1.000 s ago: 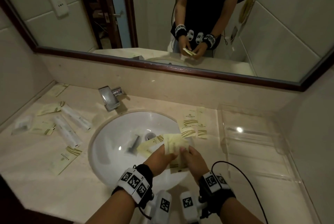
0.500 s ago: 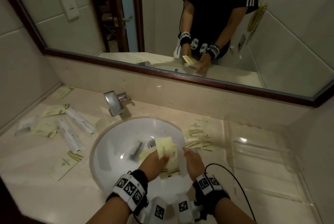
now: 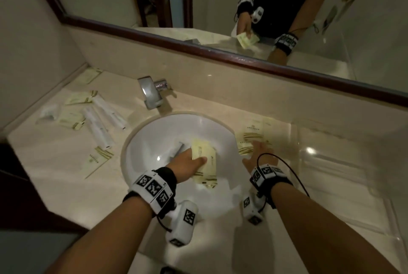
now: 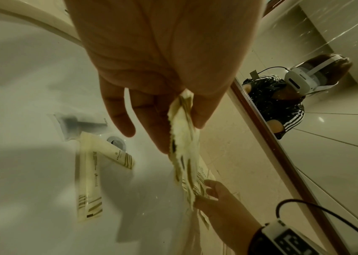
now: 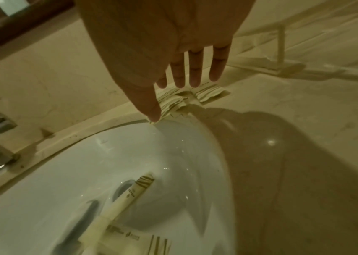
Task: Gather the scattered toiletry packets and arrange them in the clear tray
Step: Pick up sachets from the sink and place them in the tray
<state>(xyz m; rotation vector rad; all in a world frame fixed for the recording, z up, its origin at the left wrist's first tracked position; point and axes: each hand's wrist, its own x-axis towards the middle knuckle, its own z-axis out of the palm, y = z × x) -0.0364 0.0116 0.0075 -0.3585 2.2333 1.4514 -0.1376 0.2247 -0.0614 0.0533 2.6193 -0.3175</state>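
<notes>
My left hand [image 3: 196, 160] pinches a stack of cream packets [image 3: 204, 152] over the white sink [image 3: 154, 132]; in the left wrist view the held stack [image 4: 184, 151] hangs edge-on between thumb and fingers. My right hand [image 3: 260, 149] reaches with straight fingers over the counter packets [image 3: 251, 133] beside the sink's right rim. Seen from the right wrist, the right hand [image 5: 186, 82] hovers open just above those packets [image 5: 204, 94]. The clear tray [image 3: 331, 163] lies further right. More cream packets [image 4: 88, 181] and a razor pouch [image 4: 79, 126] lie in the basin.
Left of the sink lie several cream packets [image 3: 78, 99], white tubes [image 3: 110, 114] and a clear pouch [image 3: 47, 112]. A chrome tap [image 3: 151, 94] stands behind the basin. A mirror with a dark frame [image 3: 220, 52] runs along the back wall.
My right hand has let go of the stack and moved right to the packets on the counter. My left hand keeps the stack over the sink. The head view has tilted down.
</notes>
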